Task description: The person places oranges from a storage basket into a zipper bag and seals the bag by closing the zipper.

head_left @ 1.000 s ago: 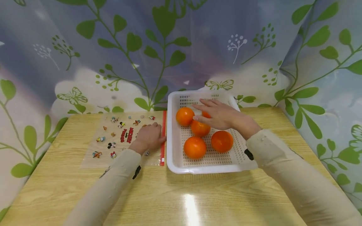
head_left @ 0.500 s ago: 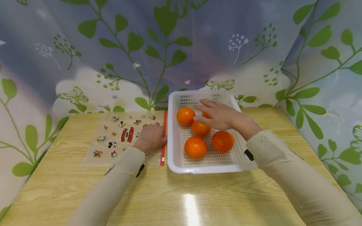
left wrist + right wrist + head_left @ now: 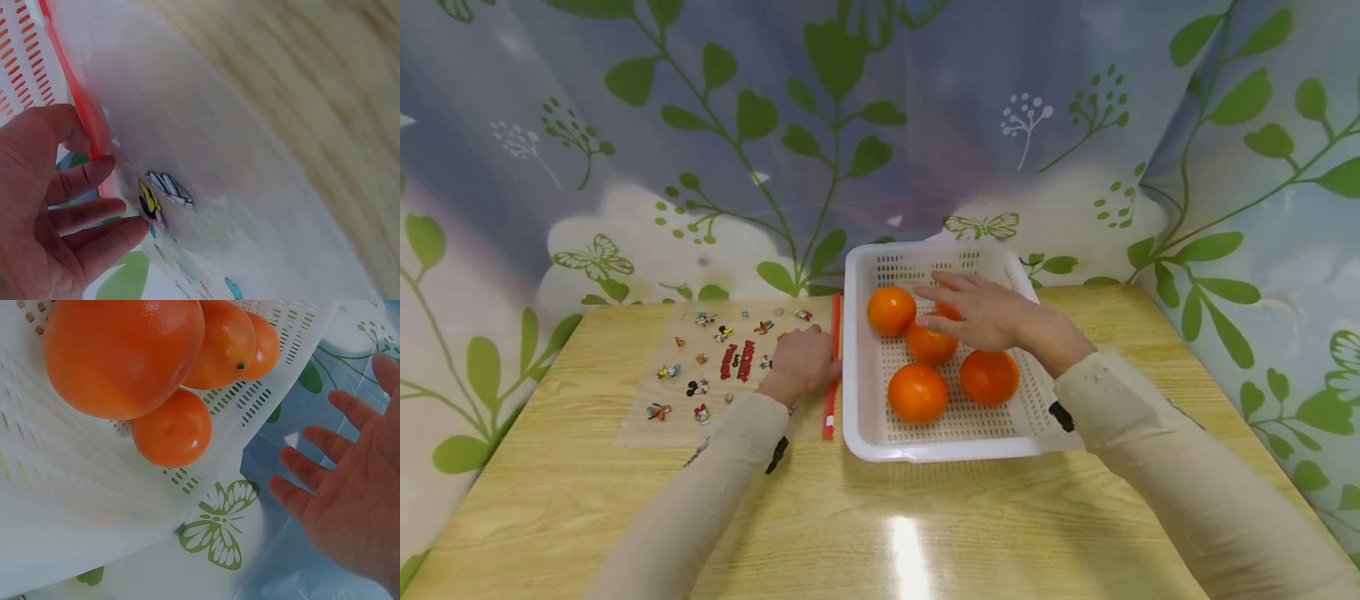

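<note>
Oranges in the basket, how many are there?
5 oranges in the basket: one far left, one in the middle, one near left, one near right, and one partly hidden behind the right hand, which may cover more.

The fruits [image 3: 918,392] are orange, the basket [image 3: 880,451] white, the clear bag [image 3: 711,358] red-edged and cartoon-printed in many colours.

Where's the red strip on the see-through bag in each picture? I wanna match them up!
Head: the red strip runs along the bag's edge, just left of the white basket.
Left wrist: it slants down from the top left to the left hand's thumb and finger.
Right wrist: not in it.
Shared landmark: the white basket, top left corner in left wrist, filling much of the left side in right wrist.
</note>
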A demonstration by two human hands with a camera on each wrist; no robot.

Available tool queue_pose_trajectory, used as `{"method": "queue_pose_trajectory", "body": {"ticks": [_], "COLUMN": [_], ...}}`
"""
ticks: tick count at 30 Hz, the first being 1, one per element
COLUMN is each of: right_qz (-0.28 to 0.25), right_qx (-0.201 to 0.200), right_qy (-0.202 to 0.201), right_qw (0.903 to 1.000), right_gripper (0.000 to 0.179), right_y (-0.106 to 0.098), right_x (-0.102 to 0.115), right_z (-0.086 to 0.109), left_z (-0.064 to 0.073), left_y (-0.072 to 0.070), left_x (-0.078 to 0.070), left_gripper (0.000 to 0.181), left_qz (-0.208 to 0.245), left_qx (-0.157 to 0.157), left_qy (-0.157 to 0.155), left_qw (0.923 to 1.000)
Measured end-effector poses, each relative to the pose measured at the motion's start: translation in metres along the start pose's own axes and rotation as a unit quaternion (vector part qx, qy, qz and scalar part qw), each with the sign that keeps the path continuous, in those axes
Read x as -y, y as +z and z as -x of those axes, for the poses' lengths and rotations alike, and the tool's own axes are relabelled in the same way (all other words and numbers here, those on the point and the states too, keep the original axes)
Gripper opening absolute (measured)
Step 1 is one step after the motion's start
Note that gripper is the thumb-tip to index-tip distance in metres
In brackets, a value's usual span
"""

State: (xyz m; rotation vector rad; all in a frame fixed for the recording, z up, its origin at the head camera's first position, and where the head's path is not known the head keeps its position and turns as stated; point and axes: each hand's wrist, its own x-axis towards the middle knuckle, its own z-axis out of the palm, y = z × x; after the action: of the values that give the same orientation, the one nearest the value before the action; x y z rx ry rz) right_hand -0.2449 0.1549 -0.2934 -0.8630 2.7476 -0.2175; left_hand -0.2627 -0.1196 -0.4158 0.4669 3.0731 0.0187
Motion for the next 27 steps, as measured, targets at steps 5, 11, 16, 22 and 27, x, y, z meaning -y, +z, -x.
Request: {"method": "queue_pose_trajectory", "body": {"ticks": [5,11,16,22,27], "right_qz": [0.0,0.001,-0.001,-0.002,-0.003], "right_qx": [0.006,0.014,0.012,0.007,0.013], "right_qy": [0.002,0.004,0.002,-0.015,-0.02], "right_qw": [1.0,0.9999,0.9999,0.9999,0.9997], "right_gripper": [0.069,0.07,0.068,0.065,0.064], "right_y": [0.002,0.004,0.004,0.003,0.004], "right_x": [-0.001,-0.002,-0.002,-0.001,0.001], "right_z": [-0.001,0.0,0.001,0.002,0.004], "left_z": [-0.001,-0.003,-0.008,-0.017,-0.021], "left_y": [0.002,0.004,0.0,-0.007,-0.009], "left_x": [-0.002,-0.009,-0.014,-0.01,-0.003], "left_gripper": [0.032,0.044,0.05,0.032,0.025], "left_qz": [-0.005,-0.001,0.0,0.052,0.093], "left_qx": [-0.019,-0.007,0.022,0.046,0.072], "left_qy": [-0.029,-0.053,-0.07,-0.097,-0.106], "left_qw": [0.9994,0.9986,0.9973,0.9928,0.9874]}}
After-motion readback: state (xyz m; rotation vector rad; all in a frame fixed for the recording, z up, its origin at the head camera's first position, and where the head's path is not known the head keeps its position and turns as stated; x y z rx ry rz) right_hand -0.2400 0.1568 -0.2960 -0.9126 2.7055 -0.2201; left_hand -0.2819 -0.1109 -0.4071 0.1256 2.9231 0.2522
